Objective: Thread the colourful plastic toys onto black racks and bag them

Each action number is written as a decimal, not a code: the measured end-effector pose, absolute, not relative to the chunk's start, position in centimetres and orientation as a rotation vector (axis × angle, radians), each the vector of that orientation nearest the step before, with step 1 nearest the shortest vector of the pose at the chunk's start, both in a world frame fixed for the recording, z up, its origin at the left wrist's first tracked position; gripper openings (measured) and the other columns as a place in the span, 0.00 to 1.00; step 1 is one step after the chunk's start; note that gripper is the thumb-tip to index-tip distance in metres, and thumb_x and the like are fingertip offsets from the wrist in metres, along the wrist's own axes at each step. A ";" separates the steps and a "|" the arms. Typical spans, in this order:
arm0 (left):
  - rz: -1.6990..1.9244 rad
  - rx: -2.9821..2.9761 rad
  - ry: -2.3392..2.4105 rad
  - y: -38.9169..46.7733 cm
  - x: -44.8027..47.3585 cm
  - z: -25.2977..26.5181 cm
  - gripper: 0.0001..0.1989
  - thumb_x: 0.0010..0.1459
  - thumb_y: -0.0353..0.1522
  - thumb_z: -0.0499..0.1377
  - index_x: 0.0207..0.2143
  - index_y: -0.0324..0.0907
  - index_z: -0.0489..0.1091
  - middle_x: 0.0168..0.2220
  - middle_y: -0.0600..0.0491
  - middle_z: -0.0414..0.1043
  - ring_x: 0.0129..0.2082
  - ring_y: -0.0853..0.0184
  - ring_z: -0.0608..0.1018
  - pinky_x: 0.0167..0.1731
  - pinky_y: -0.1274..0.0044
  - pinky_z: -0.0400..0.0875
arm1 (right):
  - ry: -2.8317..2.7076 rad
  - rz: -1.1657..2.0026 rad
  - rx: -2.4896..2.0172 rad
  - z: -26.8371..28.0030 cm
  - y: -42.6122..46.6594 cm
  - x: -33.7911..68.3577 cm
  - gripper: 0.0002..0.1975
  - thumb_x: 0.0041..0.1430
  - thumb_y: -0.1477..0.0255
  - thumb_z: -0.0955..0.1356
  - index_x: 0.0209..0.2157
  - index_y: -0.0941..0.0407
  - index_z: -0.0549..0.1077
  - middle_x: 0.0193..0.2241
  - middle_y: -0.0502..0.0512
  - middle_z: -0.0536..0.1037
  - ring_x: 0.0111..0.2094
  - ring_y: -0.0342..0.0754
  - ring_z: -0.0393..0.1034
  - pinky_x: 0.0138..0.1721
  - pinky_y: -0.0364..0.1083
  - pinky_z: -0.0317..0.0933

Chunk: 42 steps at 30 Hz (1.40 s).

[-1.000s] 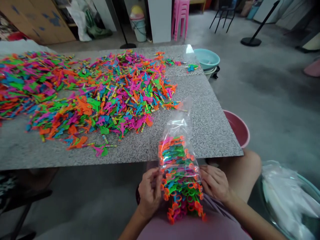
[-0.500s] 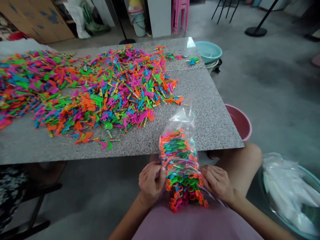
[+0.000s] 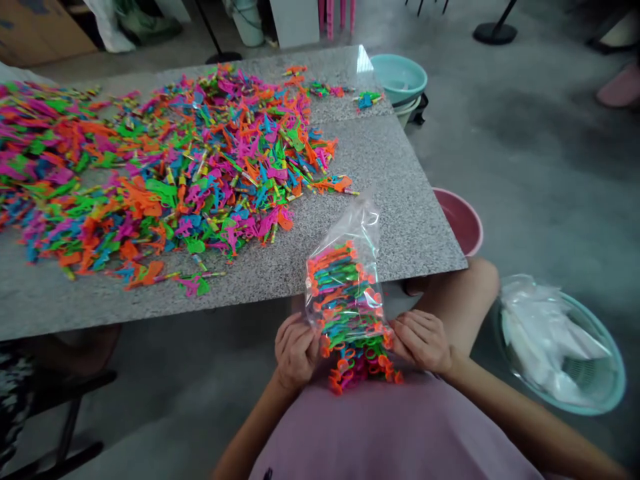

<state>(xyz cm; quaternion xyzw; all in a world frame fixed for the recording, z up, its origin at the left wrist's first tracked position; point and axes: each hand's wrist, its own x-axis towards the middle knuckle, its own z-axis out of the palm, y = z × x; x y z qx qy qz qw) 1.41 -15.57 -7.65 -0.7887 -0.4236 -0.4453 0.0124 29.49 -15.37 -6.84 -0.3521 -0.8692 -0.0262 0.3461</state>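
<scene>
A clear plastic bag (image 3: pixel 353 230) lies partly over the table's front edge, its closed end on the tabletop. Inside it, and sticking out of its mouth toward me, is a stack of small colourful plastic toys (image 3: pixel 350 287) in orange, green, blue and pink, with ring-shaped ends. My left hand (image 3: pixel 297 350) is closed, pinching the left side of the bag's mouth. On the other side, my right hand (image 3: pixel 420 340) pinches the bag's right edge. The lowest toys rest against my lap, outside the plastic.
Loose toys in the same colours form a large pile (image 3: pixel 225 160) over the granite table (image 3: pixel 385 220). A pink basin (image 3: pixel 463 220) and a light-blue basin (image 3: pixel 400 75) stand beyond its right edge. A basket (image 3: pixel 613 373) with plastic bags sits at right. Another person's leg (image 3: pixel 75 353) shows at left.
The view has shifted, so the table appears further up and left. The bag's mouth has come slightly lower over the toys, leaving fewer of them uncovered. Both hands keep their hold.
</scene>
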 end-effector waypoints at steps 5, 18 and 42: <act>-1.446 -2.408 -1.337 -16.3 2.3 -8.5 0.04 0.60 0.26 0.59 0.35 0.44 0.68 0.25 0.60 0.74 0.24 0.73 0.77 0.44 0.69 0.75 | -2.194 -0.040 -0.918 -7.4 -16.4 29.8 0.05 0.62 0.75 0.65 0.35 0.54 0.74 0.19 0.50 0.71 0.22 0.44 0.65 0.24 0.46 0.59; -1.656 -2.454 -1.421 -18.0 1.8 -10.4 0.09 0.59 0.30 0.60 0.25 0.44 0.68 0.22 0.62 0.73 0.23 0.72 0.77 0.44 0.66 0.78 | -2.337 0.022 -0.882 -7.0 -16.3 30.4 0.11 0.63 0.77 0.64 0.27 0.54 0.68 0.19 0.49 0.67 0.22 0.43 0.61 0.24 0.46 0.54; -1.601 -2.541 -1.830 -19.9 -0.2 -9.8 0.16 0.64 0.42 0.57 0.29 0.40 0.69 0.25 0.57 0.72 0.26 0.72 0.75 0.36 0.72 0.76 | -2.249 -0.185 -0.841 -7.0 -16.3 29.2 0.05 0.61 0.79 0.66 0.35 0.57 0.72 0.22 0.51 0.73 0.25 0.45 0.66 0.27 0.46 0.59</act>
